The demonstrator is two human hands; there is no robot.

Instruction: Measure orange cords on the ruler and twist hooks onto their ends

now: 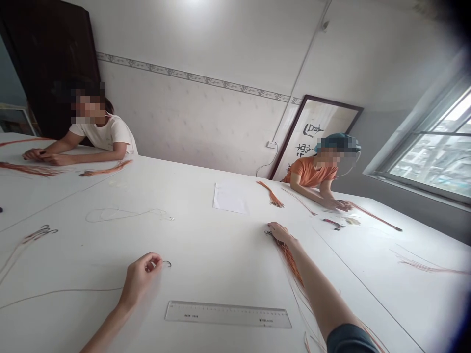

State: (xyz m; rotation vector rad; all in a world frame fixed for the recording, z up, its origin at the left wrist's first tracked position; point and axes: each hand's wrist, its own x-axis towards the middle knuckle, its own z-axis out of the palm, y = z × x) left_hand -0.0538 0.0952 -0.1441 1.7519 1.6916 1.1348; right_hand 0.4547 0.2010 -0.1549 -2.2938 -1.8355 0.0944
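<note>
Left hand (139,280): fingers pinched on a thin tan line (73,290) at its small dark metal hook (167,264), mid-table on the white table (206,235). Right hand (279,233): fingers lie curled on a bundle of orange lines (290,262) toward the table's right; grip cannot be confirmed.

between the left hand (139,280) and the right hand (280,233), a hand can pass straight across the white table (217,264), with only the small metal hook (167,264) at the left fingertips in the way. the flat clear ruler (228,314) lies nearer the body. farther out lie the looped thin line (125,214) and the sheet of paper (230,197), while orange cords (290,262) trail beneath the right forearm
</note>
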